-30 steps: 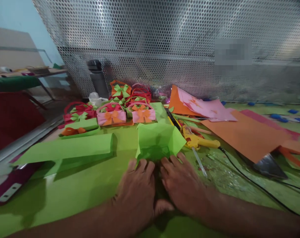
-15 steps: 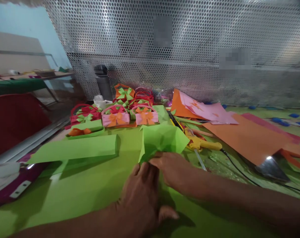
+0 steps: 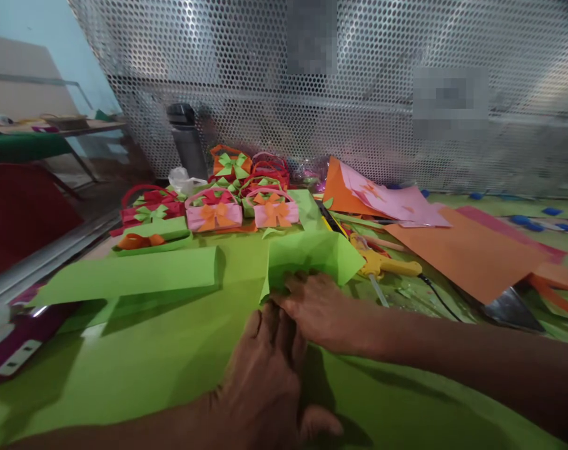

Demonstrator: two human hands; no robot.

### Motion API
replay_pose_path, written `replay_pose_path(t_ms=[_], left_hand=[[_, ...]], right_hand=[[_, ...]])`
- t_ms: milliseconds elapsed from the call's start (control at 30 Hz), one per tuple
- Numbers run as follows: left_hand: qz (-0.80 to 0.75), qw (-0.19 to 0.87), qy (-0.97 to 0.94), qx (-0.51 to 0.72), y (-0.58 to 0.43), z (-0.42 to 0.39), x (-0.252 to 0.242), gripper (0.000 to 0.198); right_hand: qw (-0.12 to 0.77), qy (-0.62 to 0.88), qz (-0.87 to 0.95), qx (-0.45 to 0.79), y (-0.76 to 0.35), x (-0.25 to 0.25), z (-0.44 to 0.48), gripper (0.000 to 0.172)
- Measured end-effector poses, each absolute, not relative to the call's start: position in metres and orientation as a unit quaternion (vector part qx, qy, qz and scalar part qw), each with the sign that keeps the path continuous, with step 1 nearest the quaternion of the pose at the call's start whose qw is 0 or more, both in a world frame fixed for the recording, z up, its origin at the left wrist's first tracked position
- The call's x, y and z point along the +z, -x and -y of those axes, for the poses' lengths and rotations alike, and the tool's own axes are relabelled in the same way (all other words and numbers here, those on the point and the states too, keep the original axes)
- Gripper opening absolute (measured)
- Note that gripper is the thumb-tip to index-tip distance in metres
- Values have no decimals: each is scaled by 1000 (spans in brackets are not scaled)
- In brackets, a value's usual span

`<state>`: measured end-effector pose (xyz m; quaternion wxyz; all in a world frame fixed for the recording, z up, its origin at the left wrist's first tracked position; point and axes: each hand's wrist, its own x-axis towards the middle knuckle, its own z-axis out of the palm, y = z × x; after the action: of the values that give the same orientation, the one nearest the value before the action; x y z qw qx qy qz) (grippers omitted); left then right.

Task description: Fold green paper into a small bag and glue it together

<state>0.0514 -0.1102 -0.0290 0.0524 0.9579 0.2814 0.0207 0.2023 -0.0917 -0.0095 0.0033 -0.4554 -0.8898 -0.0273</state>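
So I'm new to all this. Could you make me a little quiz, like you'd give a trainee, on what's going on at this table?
1. Which thing does the right hand touch?
A) the glue gun
B) the folded green paper
C) the orange sheet

2. True or false: the grey bottle is lying on its side.

3. Fill in the colour: the bows on the fronts of the two pink bags are ____.

Key:
1. B
2. False; it stands behind the bags.
3. Orange
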Motion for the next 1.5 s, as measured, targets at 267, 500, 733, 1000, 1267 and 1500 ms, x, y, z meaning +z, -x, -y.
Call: replay_pose_path(t_ms=[267, 500, 733, 1000, 1267, 1500], left_hand=[[-297, 36, -954, 28, -52, 112, -38, 97], [-301, 58, -951, -29, -55, 113, -30, 104], [-285, 60, -956, 41, -51, 111, -36, 94], [-274, 53, -959, 52, -49, 112, -38, 97], [-271, 29, -959, 72, -49, 115, -40, 95], [-260, 32, -962, 79, -49, 113, -37, 98]], right_hand=[[0, 463, 886, -37, -201, -12, 91, 25], [18, 472, 880, -47, -201, -22, 80, 18], [-11, 456, 890, -20, -201, -6, 93, 18], [-79, 514, 848, 100, -198, 18, 96, 27], [-50, 506, 851, 129, -199, 18, 94, 26], [-41, 512, 855, 68, -197, 4, 90, 25]])
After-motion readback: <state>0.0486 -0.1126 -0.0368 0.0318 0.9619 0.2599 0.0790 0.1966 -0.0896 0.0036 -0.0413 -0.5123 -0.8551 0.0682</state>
